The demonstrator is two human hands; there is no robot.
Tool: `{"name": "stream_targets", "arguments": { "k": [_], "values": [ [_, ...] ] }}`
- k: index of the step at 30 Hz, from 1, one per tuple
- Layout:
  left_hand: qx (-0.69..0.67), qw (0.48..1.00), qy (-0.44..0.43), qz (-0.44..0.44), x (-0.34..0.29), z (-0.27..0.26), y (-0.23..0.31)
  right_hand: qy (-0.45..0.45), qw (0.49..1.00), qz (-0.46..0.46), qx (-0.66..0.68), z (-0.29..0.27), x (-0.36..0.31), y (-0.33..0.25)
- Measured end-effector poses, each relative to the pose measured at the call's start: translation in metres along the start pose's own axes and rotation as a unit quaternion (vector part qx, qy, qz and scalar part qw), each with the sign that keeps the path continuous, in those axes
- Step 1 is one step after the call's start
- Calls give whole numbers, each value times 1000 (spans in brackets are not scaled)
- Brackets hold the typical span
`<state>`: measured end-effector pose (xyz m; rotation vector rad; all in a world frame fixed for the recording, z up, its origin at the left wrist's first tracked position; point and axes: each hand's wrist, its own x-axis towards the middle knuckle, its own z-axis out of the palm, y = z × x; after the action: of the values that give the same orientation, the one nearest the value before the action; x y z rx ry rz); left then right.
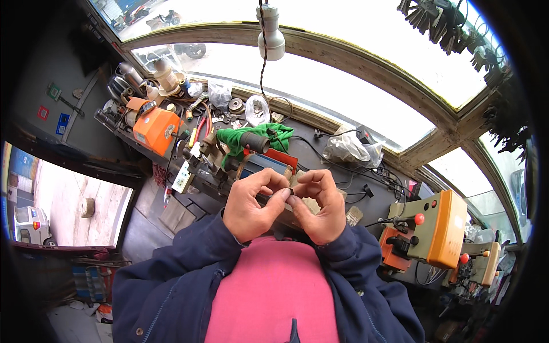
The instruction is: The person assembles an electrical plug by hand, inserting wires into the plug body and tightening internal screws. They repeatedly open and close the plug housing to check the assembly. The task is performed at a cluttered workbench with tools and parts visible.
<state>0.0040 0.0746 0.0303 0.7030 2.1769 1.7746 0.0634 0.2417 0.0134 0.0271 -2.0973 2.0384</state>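
Above the cluttered counter (337, 171), left hand (250, 207) and right hand (320, 207) pinch a small dark part (290, 192), perhaps a key, fingertips meeting between them

Left hand (250, 207) and right hand (318, 207) meet fingertip to fingertip, pinching a small dark part (290, 191) between them. Cluttered workbench (320, 150) beyond; orange-and-beige machine (434, 228) right of right hand.

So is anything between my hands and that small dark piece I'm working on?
Nothing visible: the left hand and right hand both pinch the small dark piece directly at their fingertips.
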Motion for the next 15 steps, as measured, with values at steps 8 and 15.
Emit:
{"name": "stream_targets", "arguments": {
  "k": [8,15],
  "values": [
    [-38,999,33,12,-5,1,1,-81,977,84,180,-5,7,13],
    [6,999,33,28,-1,-5,2,-47,993,49,101,-7,12,13]
  ]
}}
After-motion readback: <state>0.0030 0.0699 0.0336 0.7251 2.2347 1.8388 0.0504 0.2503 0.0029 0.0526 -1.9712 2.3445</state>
